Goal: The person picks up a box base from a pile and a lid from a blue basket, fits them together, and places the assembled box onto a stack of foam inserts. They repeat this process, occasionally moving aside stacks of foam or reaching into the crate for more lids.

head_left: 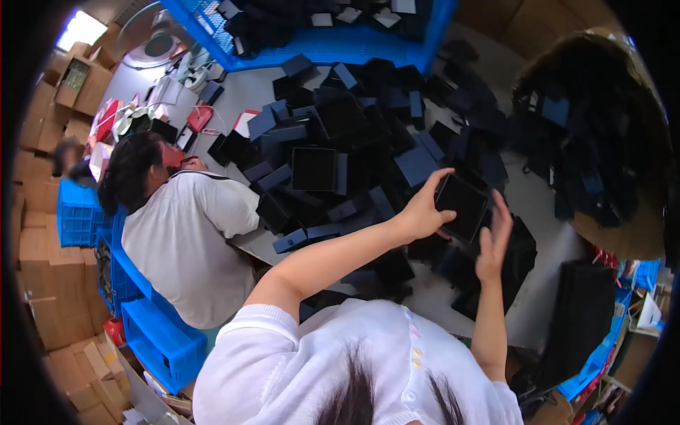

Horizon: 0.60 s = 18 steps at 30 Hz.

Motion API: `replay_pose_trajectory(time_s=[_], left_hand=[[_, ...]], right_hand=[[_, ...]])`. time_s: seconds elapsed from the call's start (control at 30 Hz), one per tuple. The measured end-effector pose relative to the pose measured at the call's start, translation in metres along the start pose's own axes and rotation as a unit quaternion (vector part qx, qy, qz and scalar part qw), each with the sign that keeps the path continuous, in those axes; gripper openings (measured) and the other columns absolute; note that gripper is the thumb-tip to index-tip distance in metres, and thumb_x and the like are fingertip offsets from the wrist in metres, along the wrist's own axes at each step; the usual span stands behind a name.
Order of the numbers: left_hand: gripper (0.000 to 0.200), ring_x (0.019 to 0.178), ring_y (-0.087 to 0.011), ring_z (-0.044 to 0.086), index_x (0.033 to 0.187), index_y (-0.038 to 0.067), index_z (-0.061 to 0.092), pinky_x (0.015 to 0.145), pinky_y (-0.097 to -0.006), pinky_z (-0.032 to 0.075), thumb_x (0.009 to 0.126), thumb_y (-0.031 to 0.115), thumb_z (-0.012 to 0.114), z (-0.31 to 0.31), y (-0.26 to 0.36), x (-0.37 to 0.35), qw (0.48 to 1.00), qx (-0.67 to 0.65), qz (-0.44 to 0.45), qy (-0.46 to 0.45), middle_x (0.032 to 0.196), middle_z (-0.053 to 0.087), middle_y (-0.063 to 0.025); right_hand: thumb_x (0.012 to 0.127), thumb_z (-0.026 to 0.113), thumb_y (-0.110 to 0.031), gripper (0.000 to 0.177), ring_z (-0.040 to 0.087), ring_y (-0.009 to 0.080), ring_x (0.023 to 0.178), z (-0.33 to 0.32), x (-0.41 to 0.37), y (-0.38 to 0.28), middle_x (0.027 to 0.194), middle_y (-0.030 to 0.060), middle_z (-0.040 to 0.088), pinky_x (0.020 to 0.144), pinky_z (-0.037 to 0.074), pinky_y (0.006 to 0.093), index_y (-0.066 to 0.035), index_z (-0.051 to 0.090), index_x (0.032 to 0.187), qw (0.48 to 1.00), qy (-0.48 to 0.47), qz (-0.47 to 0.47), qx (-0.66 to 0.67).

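A small dark box (462,207), its black inner face turned up, is held over the pile. My left hand (427,209) grips it along the left side, with the thumb on the near corner and the index finger stretched along the far edge. At the box's right edge is my right hand (495,239), fingers extended and thumb apart from them. Beneath and around both hands lie many black and navy boxes, such as an upright-lidded box (314,169) and a navy one (416,166).
A blue crate (319,57) with more dark boxes stands at the back. On the right is a large sack (623,237) filled with dark pieces. A co-worker (191,227) leans over the table at left. Blue crates (159,340) and cardboard cartons (53,276) stand beyond.
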<state>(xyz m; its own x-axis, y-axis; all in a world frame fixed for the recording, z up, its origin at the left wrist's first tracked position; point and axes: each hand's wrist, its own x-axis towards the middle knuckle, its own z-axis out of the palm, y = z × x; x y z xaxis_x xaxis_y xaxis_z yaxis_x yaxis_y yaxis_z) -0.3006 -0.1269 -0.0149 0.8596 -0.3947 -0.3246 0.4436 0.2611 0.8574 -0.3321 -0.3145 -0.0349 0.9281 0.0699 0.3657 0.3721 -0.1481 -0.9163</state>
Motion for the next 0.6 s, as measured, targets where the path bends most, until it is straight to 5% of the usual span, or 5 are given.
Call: replay_pose_trajectory(time_s=[0.13,0.2,0.4,0.53,0.6], left_hand=[[0.083,0.112,-0.0302,0.055,0.146,0.021,0.024,0.083,-0.0421,0.055,0.08,0.001,0.069,-0.036,0.024,0.004,0.996,-0.048,0.063,0.039,0.133,0.042,-0.016],[0.086,0.119,-0.0307,0.051,0.146,0.017,0.025,0.098,-0.0441,0.044,0.077,0.015,0.076,-0.058,0.02,0.011,0.898,0.323,0.267,0.137,0.138,0.039,-0.0167],[0.059,0.108,-0.0333,0.057,0.122,-0.001,0.053,0.094,-0.0374,0.045,0.071,0.02,0.076,-0.216,0.133,0.062,0.838,0.322,0.32,0.301,0.114,0.059,-0.0211],[0.065,0.11,-0.0365,0.056,0.122,0.002,0.054,0.092,-0.0415,0.046,0.068,0.027,0.079,-0.406,0.175,0.157,0.696,0.453,0.303,0.468,0.116,0.059,-0.0232],[0.079,0.116,-0.0388,0.052,0.128,0.003,0.048,0.097,-0.044,0.044,0.064,0.035,0.082,-0.465,0.203,0.183,0.698,0.338,0.204,0.597,0.12,0.055,-0.0256]], right_hand=[[0.087,0.063,-0.024,0.059,0.04,0.0384,0.129,-0.085,-0.039,0.042,0.141,0.0237,0.038,0.11,0.028,0.0455,0.0,0.04,0.136,0.878,0.113,0.029,-0.465],[0.086,0.066,-0.026,0.064,0.04,0.0422,0.127,-0.115,-0.069,0.062,0.141,0.0256,0.037,0.108,0.029,0.0472,-0.005,0.038,0.139,0.758,0.142,0.123,-0.624],[0.081,0.071,-0.03,0.075,0.032,0.0447,0.132,-0.148,-0.131,0.115,0.143,0.0294,0.033,0.11,0.027,0.0492,-0.008,0.034,0.142,0.776,0.158,0.267,-0.549],[0.072,0.077,-0.019,0.062,0.037,0.0418,0.128,-0.158,-0.107,0.108,0.136,0.0268,0.039,0.11,0.027,0.0453,-0.001,0.042,0.12,0.786,0.17,0.3,-0.514],[0.07,0.077,-0.016,0.064,0.039,0.0396,0.125,-0.158,-0.09,0.104,0.132,0.0251,0.041,0.11,0.027,0.0436,0.001,0.041,0.121,0.787,0.168,0.356,-0.475]])
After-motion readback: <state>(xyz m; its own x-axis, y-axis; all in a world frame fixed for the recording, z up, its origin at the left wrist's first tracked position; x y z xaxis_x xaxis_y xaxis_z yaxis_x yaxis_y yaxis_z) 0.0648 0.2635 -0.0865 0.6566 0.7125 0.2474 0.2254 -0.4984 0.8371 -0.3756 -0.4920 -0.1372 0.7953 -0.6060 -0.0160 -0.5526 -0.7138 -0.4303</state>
